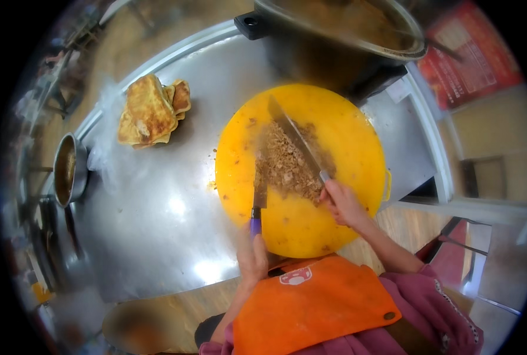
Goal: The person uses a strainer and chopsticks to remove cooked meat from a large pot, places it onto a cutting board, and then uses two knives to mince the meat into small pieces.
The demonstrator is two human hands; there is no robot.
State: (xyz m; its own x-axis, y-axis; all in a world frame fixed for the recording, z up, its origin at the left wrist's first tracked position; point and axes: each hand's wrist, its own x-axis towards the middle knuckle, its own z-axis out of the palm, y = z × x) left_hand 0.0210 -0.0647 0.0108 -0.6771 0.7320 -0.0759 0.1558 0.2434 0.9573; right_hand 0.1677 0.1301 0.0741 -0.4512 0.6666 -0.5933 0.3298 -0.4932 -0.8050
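Observation:
A round yellow cutting board (352,128) lies before me on a metal worktop, with chopped brown meat (285,166) heaped near its middle. My right hand (345,206) grips the handle of a long-bladed knife (295,133), whose blade slants up and left across the heap. In my left hand (253,259) is the purple and black handle of a cleaver (260,193); its blade points away from me along the left side of the meat. The cleaver's far end is blurred against the heap.
Flat browned breads (150,111) are stacked on the worktop (135,213) at the upper left, beside a clear plastic bag (106,155). A metal saucepan (70,168) stands at the left edge. Beyond the board is a large pot (325,57) with dark handles.

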